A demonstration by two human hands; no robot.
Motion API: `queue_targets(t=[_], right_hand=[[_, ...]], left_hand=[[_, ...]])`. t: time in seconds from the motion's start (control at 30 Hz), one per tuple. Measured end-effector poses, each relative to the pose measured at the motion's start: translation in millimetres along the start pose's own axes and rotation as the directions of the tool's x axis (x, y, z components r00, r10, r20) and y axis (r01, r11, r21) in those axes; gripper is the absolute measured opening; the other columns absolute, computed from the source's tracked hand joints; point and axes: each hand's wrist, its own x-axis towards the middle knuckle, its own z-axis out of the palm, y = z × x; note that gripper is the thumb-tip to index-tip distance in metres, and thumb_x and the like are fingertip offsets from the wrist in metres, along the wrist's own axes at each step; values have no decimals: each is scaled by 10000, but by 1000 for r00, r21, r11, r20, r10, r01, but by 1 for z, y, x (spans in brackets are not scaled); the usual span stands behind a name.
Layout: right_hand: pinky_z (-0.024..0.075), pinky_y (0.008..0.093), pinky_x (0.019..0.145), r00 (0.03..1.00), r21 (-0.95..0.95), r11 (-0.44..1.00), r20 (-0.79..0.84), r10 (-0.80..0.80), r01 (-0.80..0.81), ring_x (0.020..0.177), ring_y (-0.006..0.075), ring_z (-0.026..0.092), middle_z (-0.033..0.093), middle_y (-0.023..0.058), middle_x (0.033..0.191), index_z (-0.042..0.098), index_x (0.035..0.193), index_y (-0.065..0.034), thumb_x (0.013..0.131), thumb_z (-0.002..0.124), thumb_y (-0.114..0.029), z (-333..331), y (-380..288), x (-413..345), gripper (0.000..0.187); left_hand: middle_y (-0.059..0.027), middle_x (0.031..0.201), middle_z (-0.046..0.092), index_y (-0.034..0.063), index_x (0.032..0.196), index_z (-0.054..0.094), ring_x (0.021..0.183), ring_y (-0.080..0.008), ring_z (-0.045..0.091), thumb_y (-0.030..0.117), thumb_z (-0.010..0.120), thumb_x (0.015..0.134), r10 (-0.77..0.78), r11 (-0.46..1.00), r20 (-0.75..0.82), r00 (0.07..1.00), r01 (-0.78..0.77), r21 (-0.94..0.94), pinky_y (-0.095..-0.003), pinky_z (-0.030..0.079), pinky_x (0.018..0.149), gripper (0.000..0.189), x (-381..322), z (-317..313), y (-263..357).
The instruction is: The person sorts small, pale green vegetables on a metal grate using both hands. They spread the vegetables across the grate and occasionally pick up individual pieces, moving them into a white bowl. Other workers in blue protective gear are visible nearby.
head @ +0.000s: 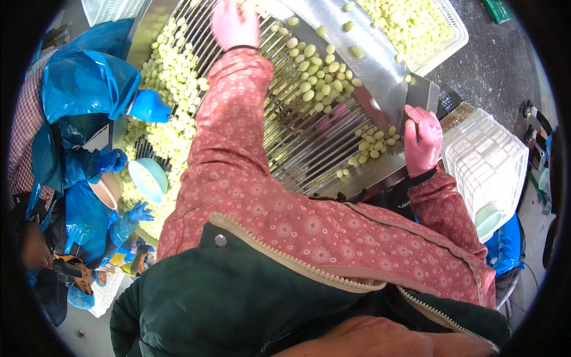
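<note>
In a pink glove, my left hand [235, 26] reaches far out over a slanted grate of metal rods [312, 147] near the top edge. Its fingertips lie among pale green grapes and are partly cut off. My right hand [423, 143], also gloved in pink, is at the corner of the metal side plate [379, 67], fingers bent against its edge; whether they grip it is unclear. Larger loose green grapes [321, 85] lie on the rods between my hands. A smaller cluster of grapes [372, 145] lies near my right hand.
A heap of grapes [178, 89] covers the grate's left side, with a turquoise bowl [156, 180] on it. Co-workers' blue-gloved hands [151, 106] work there. A white crate of grapes [455, 26] stands beyond the plate; stacked white crates [486, 156] stand at right.
</note>
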Motion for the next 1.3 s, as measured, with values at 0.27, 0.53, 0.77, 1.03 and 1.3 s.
queue_targets(t=[0.27, 0.53, 0.77, 1.03, 1.3], right_hand=[[536, 457, 892, 1000, -38, 999, -9, -26, 26, 951, 364, 708, 746, 175, 986, 742, 1081, -30, 868, 671, 9, 3, 2, -1, 228], [518, 444, 956, 998, -66, 996, -26, -56, 54, 996, 318, 709, 746, 125, 1039, 750, 1095, -66, 876, 711, -27, 8, 10, -10, 226], [463, 529, 1030, 996, -4, 1000, 83, 14, -13, 1021, 329, 687, 721, 115, 1018, 729, 1116, -88, 899, 684, -36, 0, 2, -7, 228], [478, 449, 1079, 999, 223, 975, 35, -8, 0, 1164, 357, 662, 716, 176, 1215, 680, 1298, -47, 912, 673, -43, 10, 65, 85, 385], [483, 437, 1078, 986, 113, 993, 169, 5, -24, 1277, 384, 602, 616, 229, 1403, 511, 1484, -55, 969, 645, -269, 188, 253, 342, 574]], left_hand=[[-131, 843, 675, 89, 1144, 755, 707, -315, 660, 31, 670, 881, 294, 733, 147, 945, -123, -669, -382, 541, 643, 282, -70, 29, 122], [-337, 1523, 452, -38, 1463, 532, 1422, -519, 395, 305, 653, 941, -169, 985, 125, 978, 162, 64, -632, 289, 1172, 636, -167, -59, 75], [-221, 1601, 426, 156, 1553, 489, 1469, -425, 390, 498, 575, 990, 287, 894, 372, 883, -386, 227, -557, 272, 1237, 664, -87, -4, 79], [-234, 1546, 493, 58, 1496, 559, 1446, -401, 431, 373, 570, 997, -15, 980, 122, 992, -10, 201, -514, 316, 1201, 590, -37, 16, 63], [-247, 1517, 507, 49, 1464, 581, 1397, -444, 460, 241, 623, 931, -60, 959, 167, 984, 11, 283, -551, 336, 1184, 568, -35, 24, 54]])
